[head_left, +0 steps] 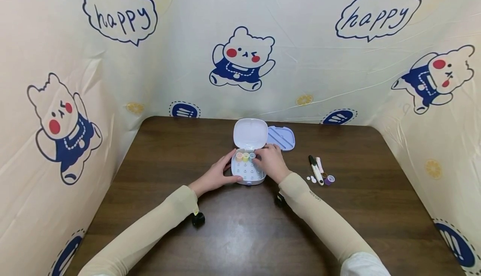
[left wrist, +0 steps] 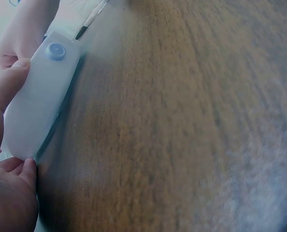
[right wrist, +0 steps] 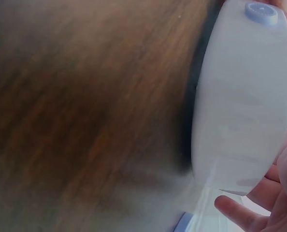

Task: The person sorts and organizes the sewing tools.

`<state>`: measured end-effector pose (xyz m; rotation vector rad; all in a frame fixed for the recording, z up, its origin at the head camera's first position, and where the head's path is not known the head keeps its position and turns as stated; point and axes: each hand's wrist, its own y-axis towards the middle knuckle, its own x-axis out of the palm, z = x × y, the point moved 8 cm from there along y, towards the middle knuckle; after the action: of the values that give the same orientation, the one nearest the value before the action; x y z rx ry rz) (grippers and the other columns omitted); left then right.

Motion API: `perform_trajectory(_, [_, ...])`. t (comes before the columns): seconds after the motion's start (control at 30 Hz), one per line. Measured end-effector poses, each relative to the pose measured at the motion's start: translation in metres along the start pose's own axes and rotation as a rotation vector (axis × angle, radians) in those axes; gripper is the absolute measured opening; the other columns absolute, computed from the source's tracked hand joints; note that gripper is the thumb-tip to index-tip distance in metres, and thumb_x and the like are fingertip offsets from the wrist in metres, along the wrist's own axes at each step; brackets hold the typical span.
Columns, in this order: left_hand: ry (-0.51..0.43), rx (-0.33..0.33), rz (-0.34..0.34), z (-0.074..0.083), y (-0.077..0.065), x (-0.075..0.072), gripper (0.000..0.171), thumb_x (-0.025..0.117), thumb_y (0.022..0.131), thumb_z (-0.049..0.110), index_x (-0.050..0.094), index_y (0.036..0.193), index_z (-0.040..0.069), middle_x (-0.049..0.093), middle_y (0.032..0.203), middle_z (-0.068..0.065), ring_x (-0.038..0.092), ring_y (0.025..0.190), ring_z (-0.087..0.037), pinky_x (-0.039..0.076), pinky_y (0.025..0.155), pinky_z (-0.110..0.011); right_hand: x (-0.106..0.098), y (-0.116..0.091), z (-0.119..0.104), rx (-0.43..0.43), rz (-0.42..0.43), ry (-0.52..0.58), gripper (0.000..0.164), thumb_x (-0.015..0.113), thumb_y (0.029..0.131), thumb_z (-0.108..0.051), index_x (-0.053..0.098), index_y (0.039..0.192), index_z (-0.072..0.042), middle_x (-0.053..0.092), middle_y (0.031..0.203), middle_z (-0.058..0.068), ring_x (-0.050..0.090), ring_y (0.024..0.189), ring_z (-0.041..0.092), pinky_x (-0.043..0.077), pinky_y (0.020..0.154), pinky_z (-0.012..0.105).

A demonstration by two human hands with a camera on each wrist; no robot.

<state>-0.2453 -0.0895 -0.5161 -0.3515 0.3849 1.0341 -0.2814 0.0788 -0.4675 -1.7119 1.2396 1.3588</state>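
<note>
The step in hand looks like filling the white box point(left wrist: 43, 104) with little cups — a peach cup point(head_left: 239, 156), a yellow cup point(head_left: 246, 157) and a blue cup point(head_left: 252, 155) stand side by side along its back row, ahead of rows of bare pegs point(head_left: 245, 170). The box sits on the tabletop point(head_left: 225, 234) between the hands, its lid point(head_left: 250, 133) raised at the back. The left hand point(head_left: 218, 176) steadies it, grip wrapped about the left side with the thumb at the front corner. The right hand point(head_left: 273, 164) reaches in over the right side, fingertips at the blue cup; whether that grip pinches the cup or merely touches it I cannot tell, and the spot to its right is hidden.

The next move, I judge, calls for pressing the blue cup down straight, the box braced against tipping, then lifting away without dragging its neighbours. After that, the purple cup point(head_left: 327, 181), near the pen point(head_left: 316, 170) on the right, seems a likely candidate — though its place can't be confirmed from here
</note>
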Motion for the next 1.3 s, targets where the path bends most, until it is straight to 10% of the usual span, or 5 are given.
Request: perform_trajectory(1.3, [0.011,-0.017,-0.007,-0.002,0.003,0.001,0.106,0.083,0.091,0.034,0.014,0.168,0.013,0.020,0.171,-0.018,0.029,0.155,-0.031,0.035,0.122,-0.042,-0.044,-0.034,0.019,-0.080,0.129,0.103,0.016,0.076,0.097,-0.016,0.081,0.110,-0.009,0.078,0.102,0.006,0.066,0.106,0.029,0.052,0.097,0.050])
